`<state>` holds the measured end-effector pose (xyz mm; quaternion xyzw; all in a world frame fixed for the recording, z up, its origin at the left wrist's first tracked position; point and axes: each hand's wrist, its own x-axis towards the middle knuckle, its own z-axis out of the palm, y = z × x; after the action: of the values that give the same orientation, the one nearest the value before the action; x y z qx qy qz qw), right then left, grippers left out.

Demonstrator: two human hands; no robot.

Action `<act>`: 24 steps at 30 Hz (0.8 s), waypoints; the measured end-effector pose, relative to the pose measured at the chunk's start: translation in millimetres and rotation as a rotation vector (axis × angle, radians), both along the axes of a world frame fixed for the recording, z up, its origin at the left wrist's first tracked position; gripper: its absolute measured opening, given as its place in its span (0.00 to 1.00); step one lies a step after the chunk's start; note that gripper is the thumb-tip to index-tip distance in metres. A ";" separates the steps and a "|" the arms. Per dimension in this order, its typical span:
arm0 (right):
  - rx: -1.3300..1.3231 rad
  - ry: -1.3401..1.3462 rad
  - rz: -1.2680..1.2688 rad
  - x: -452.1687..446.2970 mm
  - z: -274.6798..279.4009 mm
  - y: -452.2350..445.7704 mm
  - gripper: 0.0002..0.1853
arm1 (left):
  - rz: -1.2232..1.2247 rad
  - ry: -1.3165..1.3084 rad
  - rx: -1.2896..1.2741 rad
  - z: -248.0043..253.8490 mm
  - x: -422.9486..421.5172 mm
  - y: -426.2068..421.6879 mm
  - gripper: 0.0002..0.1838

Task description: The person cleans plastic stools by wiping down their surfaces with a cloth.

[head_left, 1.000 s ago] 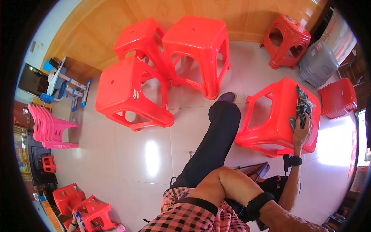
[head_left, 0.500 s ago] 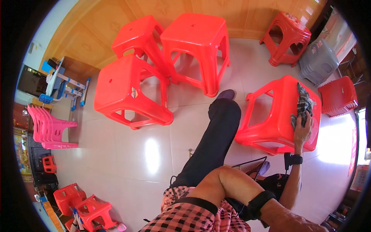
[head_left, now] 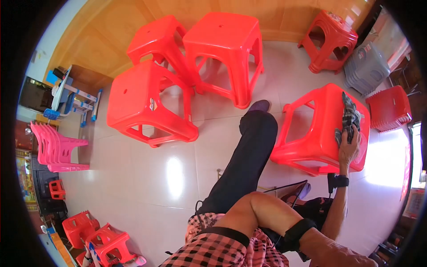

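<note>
Head view: the right hand [head_left: 350, 147] has its fingers clasped on the bunched cloth [head_left: 350, 116] atop the red stool [head_left: 327, 120]; the left hand's [head_left: 342, 256] fingers, nearer the body than the stool, cannot be told. Flat, even pressure should suit its smooth top.

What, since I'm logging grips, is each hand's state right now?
Left hand: cannot be told; its fingers aren't visible.
Right hand: closed, holding a dark patterned cloth on the red plastic stool.
</note>
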<state>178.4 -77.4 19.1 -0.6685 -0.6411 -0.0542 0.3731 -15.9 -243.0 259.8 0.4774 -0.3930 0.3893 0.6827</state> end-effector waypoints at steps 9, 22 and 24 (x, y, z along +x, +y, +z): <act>-0.017 0.010 -0.012 -0.2 2.7 -1.0 0.21 | 0.002 -0.004 -0.012 -2.8 -4.6 2.2 0.19; -0.006 0.012 -0.003 -0.9 1.7 -1.1 0.20 | 0.013 0.004 -0.045 -2.6 7.2 5.1 0.18; -0.016 0.003 -0.016 -0.4 2.0 -0.6 0.20 | 0.021 0.002 -0.053 -3.1 11.0 5.6 0.18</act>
<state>178.0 -78.0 21.1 -0.6766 -0.6355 -0.0508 0.3683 -5.0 -237.4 256.7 0.4638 -0.3769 0.4060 0.6914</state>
